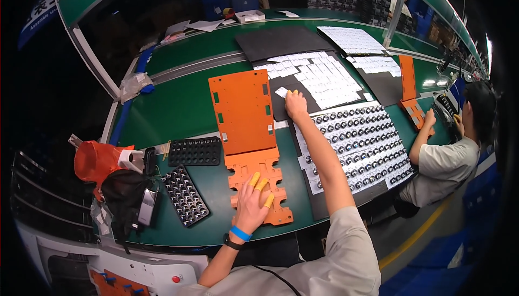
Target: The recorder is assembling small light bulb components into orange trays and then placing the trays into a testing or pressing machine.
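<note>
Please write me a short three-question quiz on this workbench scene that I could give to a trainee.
1. True or false: the left hand rests flat on the small orange plate.
2. What does the right hand reach for? A) a small white card on the black mat; B) the black tray; C) the orange bag.
3. Fill in: the left-hand fingertips wear ____ finger cots.

Key: 1 true; 2 A; 3 yellow.
</note>
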`<state>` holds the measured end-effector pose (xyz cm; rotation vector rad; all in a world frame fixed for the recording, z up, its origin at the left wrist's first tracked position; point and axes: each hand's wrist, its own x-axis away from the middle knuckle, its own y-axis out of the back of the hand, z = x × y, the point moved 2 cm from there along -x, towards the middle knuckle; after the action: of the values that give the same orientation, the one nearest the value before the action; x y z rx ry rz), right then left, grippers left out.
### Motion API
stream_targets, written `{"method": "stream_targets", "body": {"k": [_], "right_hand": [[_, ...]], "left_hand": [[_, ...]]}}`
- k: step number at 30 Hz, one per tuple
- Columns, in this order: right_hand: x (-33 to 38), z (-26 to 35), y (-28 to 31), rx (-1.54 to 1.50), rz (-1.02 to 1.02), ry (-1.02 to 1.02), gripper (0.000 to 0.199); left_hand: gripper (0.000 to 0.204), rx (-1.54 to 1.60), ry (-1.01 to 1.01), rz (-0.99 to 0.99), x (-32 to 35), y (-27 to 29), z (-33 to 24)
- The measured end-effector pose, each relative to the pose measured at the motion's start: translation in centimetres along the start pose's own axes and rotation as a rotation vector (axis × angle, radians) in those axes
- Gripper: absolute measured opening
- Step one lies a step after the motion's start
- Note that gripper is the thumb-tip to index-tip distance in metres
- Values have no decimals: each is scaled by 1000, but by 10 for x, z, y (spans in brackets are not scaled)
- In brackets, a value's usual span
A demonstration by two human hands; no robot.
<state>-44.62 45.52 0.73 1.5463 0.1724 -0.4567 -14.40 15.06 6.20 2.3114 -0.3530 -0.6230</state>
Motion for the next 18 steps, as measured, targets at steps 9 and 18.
{"method": "stream_targets", "body": {"k": [9, 18], "right_hand": [[-2, 33, 10, -32, 89, 98, 12], [-3, 43, 12, 154, -86, 285, 14]], "left_hand": [[44, -1, -18, -36, -2, 2, -2], [46, -12, -25, -26, 0, 0, 0]]}}
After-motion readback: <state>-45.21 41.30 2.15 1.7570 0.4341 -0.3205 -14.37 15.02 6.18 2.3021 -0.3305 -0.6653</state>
